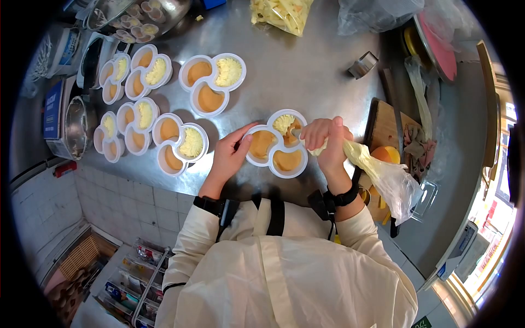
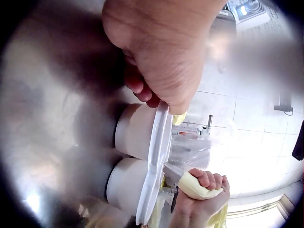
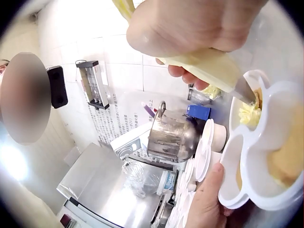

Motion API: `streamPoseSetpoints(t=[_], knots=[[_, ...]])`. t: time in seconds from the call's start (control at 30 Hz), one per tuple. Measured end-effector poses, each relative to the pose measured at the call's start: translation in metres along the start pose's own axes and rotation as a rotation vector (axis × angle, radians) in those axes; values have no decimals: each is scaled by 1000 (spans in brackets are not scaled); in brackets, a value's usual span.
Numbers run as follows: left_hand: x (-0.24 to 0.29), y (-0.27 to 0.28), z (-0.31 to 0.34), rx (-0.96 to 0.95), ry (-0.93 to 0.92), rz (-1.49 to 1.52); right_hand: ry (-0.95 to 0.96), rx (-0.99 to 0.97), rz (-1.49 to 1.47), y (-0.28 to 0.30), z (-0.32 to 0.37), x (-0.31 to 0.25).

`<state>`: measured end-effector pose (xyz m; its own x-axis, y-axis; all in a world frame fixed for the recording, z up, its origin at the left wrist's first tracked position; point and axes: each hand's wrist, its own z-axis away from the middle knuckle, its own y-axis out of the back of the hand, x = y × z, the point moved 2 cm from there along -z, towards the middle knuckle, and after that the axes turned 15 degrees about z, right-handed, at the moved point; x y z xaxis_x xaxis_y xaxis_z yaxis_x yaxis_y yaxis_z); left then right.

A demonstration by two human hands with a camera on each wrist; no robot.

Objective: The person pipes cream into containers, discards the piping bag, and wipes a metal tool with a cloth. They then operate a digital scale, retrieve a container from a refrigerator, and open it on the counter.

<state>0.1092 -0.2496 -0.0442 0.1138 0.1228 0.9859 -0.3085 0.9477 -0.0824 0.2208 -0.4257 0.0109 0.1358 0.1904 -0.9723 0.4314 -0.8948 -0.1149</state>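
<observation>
A white three-cup plastic container [image 1: 276, 146] stands on the steel table in front of me. All its cups have a tan layer; pale yellow cream [image 1: 283, 122] lies in part of the far cup. My left hand [image 1: 227, 156] grips the container's left rim, thumb on the edge. With my right hand [image 1: 330, 143] I squeeze a piping bag [image 1: 358, 155] of pale yellow cream. Its metal tip [image 3: 244, 91] points down into the far cup, beside the piped cream. The bag's loose, clear end hangs over my right wrist.
Several similar containers [image 1: 210, 82] stand to the left, each with one cup topped in cream. A metal bowl [image 1: 164, 22] sits at the back left. On the right are a metal ring [image 1: 363, 64] and a wooden board [image 1: 385, 123]. A filled bag [image 1: 281, 15] lies behind.
</observation>
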Motion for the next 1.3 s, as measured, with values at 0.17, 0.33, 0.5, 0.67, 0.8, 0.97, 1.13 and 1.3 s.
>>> streamPoseSetpoints(t=[0.17,0.33,0.5,0.67,0.8,0.97,1.13,1.3], knots=[[4,0,0,-5,8,-36,-152,-5,93,-5,1,1],[3,1,0,-10,22,-20,-174,16,105,-8,1,4],[3,1,0,-13,16,-13,-166,5,102,-9,1,7],[0,1,0,-21,3,16,-147,-7,33,-11,2,4],[1,1,0,-25,20,19,-152,-5,52,-11,1,3],[2,1,-1,-22,3,6,-41,97,209,-4,0,4],[1,0,0,-17,12,18,-233,12,173,-6,-5,-8],[2,0,0,-7,-3,4,-332,-24,263,-12,-6,-5]])
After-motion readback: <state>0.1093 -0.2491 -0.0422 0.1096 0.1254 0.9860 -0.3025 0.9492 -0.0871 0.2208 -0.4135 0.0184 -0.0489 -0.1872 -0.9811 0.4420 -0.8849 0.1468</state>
